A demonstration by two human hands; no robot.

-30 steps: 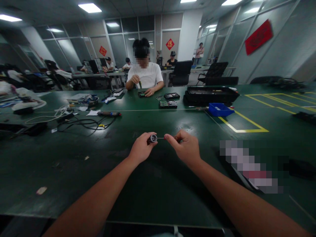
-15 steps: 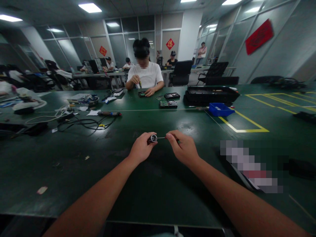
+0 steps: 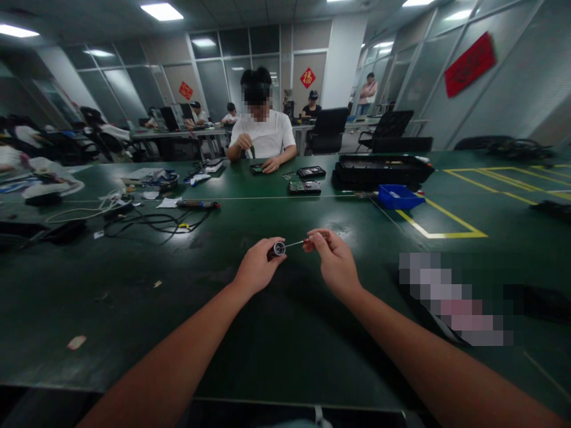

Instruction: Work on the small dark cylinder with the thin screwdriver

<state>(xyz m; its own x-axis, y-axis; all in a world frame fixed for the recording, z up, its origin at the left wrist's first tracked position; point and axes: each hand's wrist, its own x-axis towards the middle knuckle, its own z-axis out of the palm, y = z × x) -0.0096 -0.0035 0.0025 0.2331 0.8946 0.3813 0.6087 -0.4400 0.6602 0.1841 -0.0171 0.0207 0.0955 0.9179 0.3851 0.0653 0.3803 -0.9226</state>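
My left hand (image 3: 257,267) is wrapped round a short dark cylinder (image 3: 278,249) with a silvery ring at its end, held above the green table (image 3: 285,345). What kind of thing the cylinder is, I cannot make out. In my right hand (image 3: 335,261), pinched between thumb and fingers, is a thin screwdriver (image 3: 294,244) with a slim metal shaft and a bit of red handle showing. Its tip points left and reaches the cylinder's edge. Most of the handle is hidden by my fingers.
Opposite, a person (image 3: 261,137) works on a hard drive with a tool. Other drives (image 3: 304,187), a black tray (image 3: 383,170) and a blue bin (image 3: 400,197) stand farther off. Black cables (image 3: 151,223) and a pen-like electric screwdriver (image 3: 198,204) lie left. A blurred-out item (image 3: 450,303) lies right.
My right hand has shifted slightly right and up, so the screwdriver's shaft now slants upward to the right. My left hand and the cylinder have barely moved.
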